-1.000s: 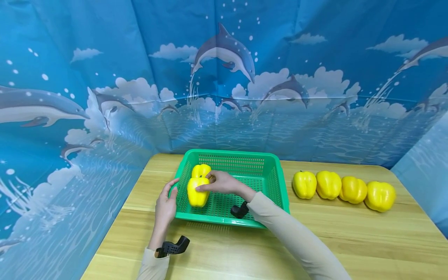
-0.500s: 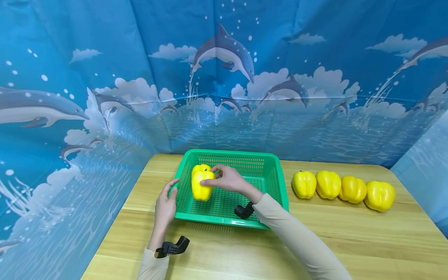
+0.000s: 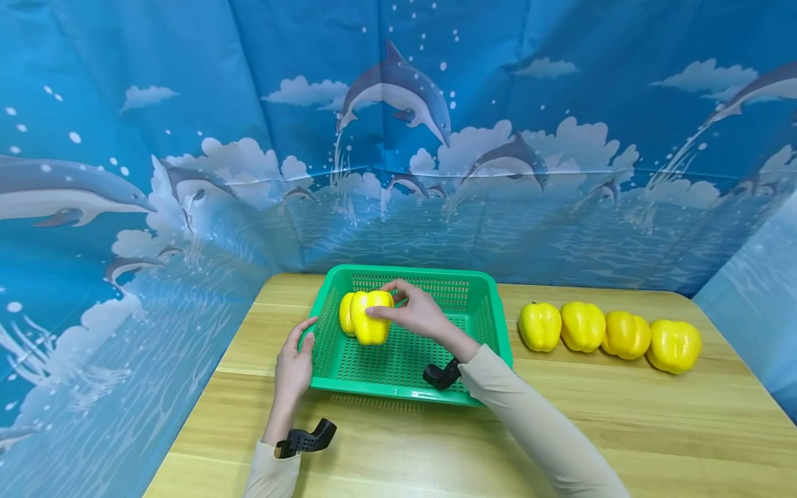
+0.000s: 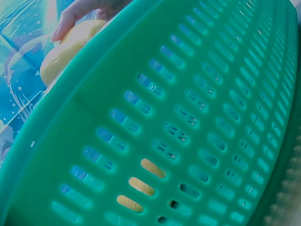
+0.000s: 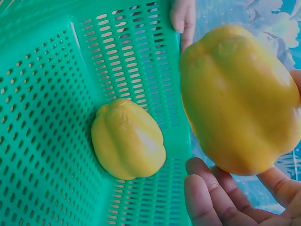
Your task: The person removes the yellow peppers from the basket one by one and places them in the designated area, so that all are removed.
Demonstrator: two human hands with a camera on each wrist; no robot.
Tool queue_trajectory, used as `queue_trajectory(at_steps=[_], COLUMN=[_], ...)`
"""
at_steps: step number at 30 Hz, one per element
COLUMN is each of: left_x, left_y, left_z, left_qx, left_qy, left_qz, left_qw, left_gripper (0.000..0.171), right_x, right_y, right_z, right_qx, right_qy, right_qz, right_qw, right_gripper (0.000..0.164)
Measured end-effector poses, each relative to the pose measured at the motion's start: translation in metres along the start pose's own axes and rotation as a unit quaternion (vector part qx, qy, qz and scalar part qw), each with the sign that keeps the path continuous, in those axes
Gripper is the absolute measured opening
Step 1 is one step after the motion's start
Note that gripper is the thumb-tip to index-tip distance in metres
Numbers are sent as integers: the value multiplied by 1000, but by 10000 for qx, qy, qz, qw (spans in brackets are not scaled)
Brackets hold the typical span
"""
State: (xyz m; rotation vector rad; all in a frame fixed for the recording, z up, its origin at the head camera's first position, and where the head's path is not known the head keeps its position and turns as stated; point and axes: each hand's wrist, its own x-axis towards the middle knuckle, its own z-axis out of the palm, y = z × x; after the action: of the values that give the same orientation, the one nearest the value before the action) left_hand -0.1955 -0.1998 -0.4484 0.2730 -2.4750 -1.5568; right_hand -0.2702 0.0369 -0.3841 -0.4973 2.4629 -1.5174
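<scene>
In the head view, my right hand (image 3: 418,315) holds a yellow bell pepper (image 3: 370,326) between thumb and fingers, over the left part of a green slotted basket (image 3: 411,393). The right wrist view shows this pepper (image 5: 240,101) raised above the basket, with some fingers beneath it. A second bell pepper (image 5: 128,140) lies on the basket floor by the side wall; from the head it is partly covered by the held one. My left hand (image 3: 294,360) rests at the basket's left rim, thumb and fingertips laid against the edge.
Several yellow bell peppers (image 3: 582,326) stand in a row on the wooden table (image 3: 560,408), right of the basket. A blue dolphin-print curtain (image 3: 398,207) hangs directly behind the table. Black wrist cameras sit on both arms, the right one (image 3: 441,375) above the basket's front.
My right hand has carried the bell pepper towards the back and right inside the basket, bringing it beside the other pepper. My left hand stays at the rim.
</scene>
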Motion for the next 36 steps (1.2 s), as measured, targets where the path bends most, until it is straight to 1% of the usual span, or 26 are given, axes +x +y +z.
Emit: queue_trajectory(at_steps=[4, 9, 18, 28, 36], left_x=[0, 1, 2, 1, 0], left_y=[0, 0, -1, -1, 0], left_z=[0, 0, 0, -1, -1], left_qx=[13, -29, 79, 87, 63], left_qy=[-18, -41, -22, -18, -7], left_qz=[-10, -62, -111, -76, -19], left_qw=[10000, 10000, 9999, 9999, 10000], left_gripper=[34, 34, 34, 34, 34], right_x=[-2, -4, -14, -28, -42], right_y=[1, 3, 0, -4, 2], right_z=[-7, -14, -27, -40, -53], right_qx=[199, 521, 564, 671, 904], right_qy=[92, 192, 457, 772, 1078], right_qz=[47, -19, 22, -157, -322], right_qw=[9997, 9985, 9974, 9946, 9895], right_gripper=[57, 57, 56, 49, 47])
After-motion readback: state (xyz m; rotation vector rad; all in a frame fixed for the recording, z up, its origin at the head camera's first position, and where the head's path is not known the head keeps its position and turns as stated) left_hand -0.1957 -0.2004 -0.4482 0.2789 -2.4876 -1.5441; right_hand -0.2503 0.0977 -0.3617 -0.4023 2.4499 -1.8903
